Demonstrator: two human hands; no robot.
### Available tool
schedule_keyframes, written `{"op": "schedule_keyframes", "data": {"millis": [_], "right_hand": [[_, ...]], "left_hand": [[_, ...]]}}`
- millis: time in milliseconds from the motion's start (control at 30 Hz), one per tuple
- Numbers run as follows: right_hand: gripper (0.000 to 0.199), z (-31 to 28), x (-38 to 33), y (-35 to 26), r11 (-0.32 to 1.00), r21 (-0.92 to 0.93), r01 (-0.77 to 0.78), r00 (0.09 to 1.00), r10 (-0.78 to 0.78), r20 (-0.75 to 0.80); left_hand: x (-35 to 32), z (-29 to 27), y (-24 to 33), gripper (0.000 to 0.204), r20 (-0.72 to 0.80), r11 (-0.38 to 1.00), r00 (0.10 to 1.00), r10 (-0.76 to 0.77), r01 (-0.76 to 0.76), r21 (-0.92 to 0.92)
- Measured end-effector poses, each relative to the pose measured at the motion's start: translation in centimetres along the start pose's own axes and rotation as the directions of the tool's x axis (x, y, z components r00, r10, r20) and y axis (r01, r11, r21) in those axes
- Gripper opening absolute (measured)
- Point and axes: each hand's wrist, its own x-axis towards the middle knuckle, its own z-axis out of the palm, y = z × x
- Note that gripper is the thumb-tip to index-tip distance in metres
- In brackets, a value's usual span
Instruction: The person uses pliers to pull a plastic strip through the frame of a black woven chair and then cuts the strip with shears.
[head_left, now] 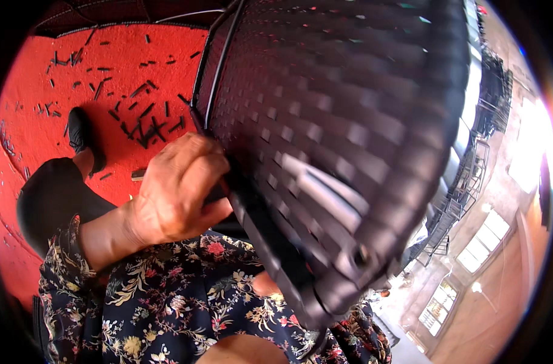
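A large dark brown woven wicker furniture piece [325, 121] is tilted up close in front of me, with a strip-wrapped rim and corner. My left hand [182, 185] is closed at its left edge, fingers curled and thumb bent in. Whether a loose strip is also pinched there is hidden by the fingers. Below the lower edge a small patch of skin shows, perhaps part of my right hand [265, 284]; the wicker piece hides the rest. At the bottom edge is more bare skin, perhaps my right forearm [243, 350]. Part of the weave is blurred.
Many short dark offcuts [146, 124] lie scattered over the red floor covering [125, 48] at left. My black-shoed foot [82, 136] rests among them. Far right, stacked dark furniture frames [464, 188] stand along a room with bright windows [483, 242].
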Motion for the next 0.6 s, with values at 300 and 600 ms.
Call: {"op": "schedule_keyframes", "data": {"millis": [300, 600], "right_hand": [[0.054, -2.5, 4.6, 3.5, 0.987, -0.156, -0.042, 0.985, 0.067, 0.161], [0.045, -9.0, 12.7, 7.3, 0.923, -0.385, -0.004, 0.828, 0.219, 0.516]], "left_hand": [[1.2, 0.7, -0.5, 0.022, 0.162, 0.995, 0.987, -0.012, -0.003, 0.095], [0.5, -1.5, -0.1, 0.024, 0.216, 0.994, 0.971, -0.101, 0.092, 0.053]]}}
